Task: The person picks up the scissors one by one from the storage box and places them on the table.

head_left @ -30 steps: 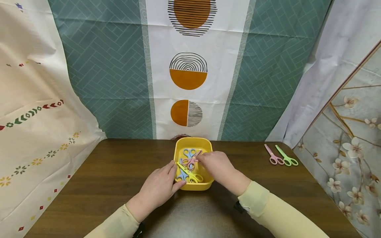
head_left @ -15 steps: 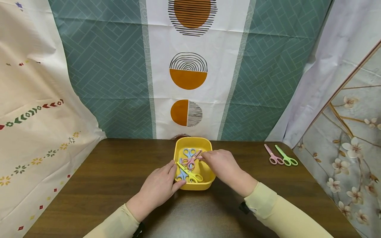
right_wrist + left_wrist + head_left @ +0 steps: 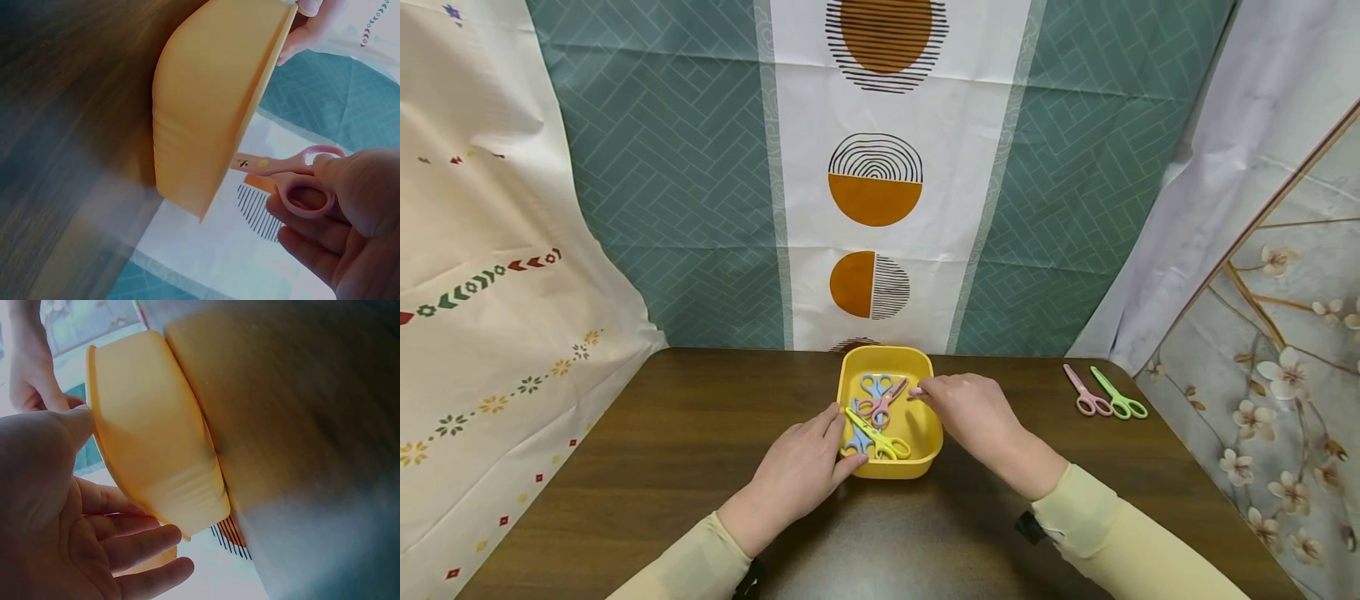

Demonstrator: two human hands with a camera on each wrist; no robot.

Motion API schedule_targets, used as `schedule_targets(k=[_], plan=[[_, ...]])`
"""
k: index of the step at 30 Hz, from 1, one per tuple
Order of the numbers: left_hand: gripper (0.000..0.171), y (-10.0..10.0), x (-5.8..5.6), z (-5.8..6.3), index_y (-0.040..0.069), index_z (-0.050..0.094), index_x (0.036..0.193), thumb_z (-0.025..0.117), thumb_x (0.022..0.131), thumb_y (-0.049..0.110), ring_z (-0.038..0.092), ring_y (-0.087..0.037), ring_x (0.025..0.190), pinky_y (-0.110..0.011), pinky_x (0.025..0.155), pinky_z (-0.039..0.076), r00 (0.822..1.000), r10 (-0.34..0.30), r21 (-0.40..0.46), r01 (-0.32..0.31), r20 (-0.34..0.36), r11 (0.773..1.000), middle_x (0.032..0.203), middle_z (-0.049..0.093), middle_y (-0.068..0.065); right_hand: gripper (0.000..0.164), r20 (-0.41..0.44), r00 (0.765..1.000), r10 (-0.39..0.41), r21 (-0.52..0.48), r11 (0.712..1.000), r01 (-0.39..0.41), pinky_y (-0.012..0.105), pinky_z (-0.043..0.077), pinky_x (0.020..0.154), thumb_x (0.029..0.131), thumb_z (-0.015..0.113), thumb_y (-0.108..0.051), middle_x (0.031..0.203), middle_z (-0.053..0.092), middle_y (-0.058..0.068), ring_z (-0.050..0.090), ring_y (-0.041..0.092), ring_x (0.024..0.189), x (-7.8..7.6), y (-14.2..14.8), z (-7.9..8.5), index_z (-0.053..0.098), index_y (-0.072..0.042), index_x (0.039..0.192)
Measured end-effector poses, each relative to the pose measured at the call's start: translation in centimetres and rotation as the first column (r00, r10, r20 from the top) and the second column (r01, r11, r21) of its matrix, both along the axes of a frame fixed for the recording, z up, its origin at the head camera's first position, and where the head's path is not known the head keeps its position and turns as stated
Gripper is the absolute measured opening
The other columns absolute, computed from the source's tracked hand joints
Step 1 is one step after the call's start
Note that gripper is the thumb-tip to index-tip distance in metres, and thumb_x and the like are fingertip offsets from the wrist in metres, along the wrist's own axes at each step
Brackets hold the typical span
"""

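by the curled fingers of the right hand (image 3: 973,412), one pair of pink scissors (image 3: 282,167) is gripped at the handle loops. its blade end is aimed at the yellow bin (image 3: 887,472) and is hidden behind the rim in the right wrist view. over the last second the hand has been drawn slightly to the right, and the gripped pair has been moved away from the heap. from this it can be judged that the pair has been freed from the others but is not yet fully clear of the bin.

at its near left corner the bin is held by the left hand (image 3: 796,462), with the thumb on the near rim and lightly bent fingers along the left side; no shift is seen there, so the bin seems to be kept steady.

inside, a second pink pair (image 3: 877,406) is laid near the middle, over blue scissors (image 3: 877,386) whose loops are turned to the far side. yellow scissors (image 3: 880,436) are laid across another blue pair (image 3: 854,442) near the left hand.

farther out, at the far right of the table (image 3: 715,417), a third pink pair (image 3: 1087,392) and green scissors (image 3: 1117,394) are set side by side.
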State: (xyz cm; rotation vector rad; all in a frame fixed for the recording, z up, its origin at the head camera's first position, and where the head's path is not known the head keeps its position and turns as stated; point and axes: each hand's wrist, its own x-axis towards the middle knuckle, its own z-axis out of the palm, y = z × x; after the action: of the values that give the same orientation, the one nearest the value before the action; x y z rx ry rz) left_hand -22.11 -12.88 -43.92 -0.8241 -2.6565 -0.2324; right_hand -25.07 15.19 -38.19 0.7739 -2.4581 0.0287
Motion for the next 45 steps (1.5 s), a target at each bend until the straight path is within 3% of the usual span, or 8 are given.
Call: schedule_targets(k=[7,21,36,45], plan=[[0.075,0.0,0.0,0.0,-0.01,0.061,0.147,0.071,0.107,0.052,0.069,-0.04,0.131,-0.053,0.103,0.058,1.0,-0.003,0.005,0.003,-0.006,1.0,0.152,0.061,-0.028,0.019,-0.088,0.996,0.027,-0.068,0.997,-0.033,0.038,0.058,0.057,0.097,0.088,-0.026,0.07,0.07,-0.001,0.065,0.021,0.061,0.4,0.9,0.1,0.076,-0.012,0.093],[0.075,-0.1,-0.2,-0.2,-0.01,0.061,0.147,0.071,0.107,0.053,0.069,-0.039,0.13,-0.053,0.103,0.058,1.0,0.001,0.006,-0.001,0.002,1.0,0.152,0.061,-0.027,0.019,-0.148,0.989,-0.006,-0.102,0.995,-0.009,0.039,0.053,0.052,0.095,0.088,-0.027,0.07,0.07,-0.002,0.063,0.022,0.057,0.8,3.0,0.1,0.074,-0.014,0.095],[0.075,-0.1,0.0,-0.2,-0.009,0.061,0.147,0.071,0.107,0.053,0.069,-0.039,0.13,-0.053,0.102,0.059,1.0,-0.004,0.007,0.004,-0.007,1.0,0.151,0.061,-0.028,0.013,-0.144,0.987,-0.071,-0.148,0.988,0.05,0.044,0.054,0.051,0.098,0.086,-0.024,0.076,0.075,0.0,0.07,0.026,0.061,1.2,5.1,0.4,0.077,-0.015,0.101],[0.077,-0.1,-0.2,-0.3,-0.009,0.061,0.148,0.072,0.106,0.054,0.069,-0.039,0.13,-0.053,0.103,0.059,1.0,-0.003,0.006,0.003,0.006,1.0,0.152,0.061,-0.027,0.017,-0.14,0.988,-0.069,-0.123,0.991,0.052,0.044,0.049,0.047,0.098,0.086,-0.021,0.067,0.069,0.0,0.066,0.027,0.056,0.9,6.6,-0.7,0.072,-0.016,0.091]])
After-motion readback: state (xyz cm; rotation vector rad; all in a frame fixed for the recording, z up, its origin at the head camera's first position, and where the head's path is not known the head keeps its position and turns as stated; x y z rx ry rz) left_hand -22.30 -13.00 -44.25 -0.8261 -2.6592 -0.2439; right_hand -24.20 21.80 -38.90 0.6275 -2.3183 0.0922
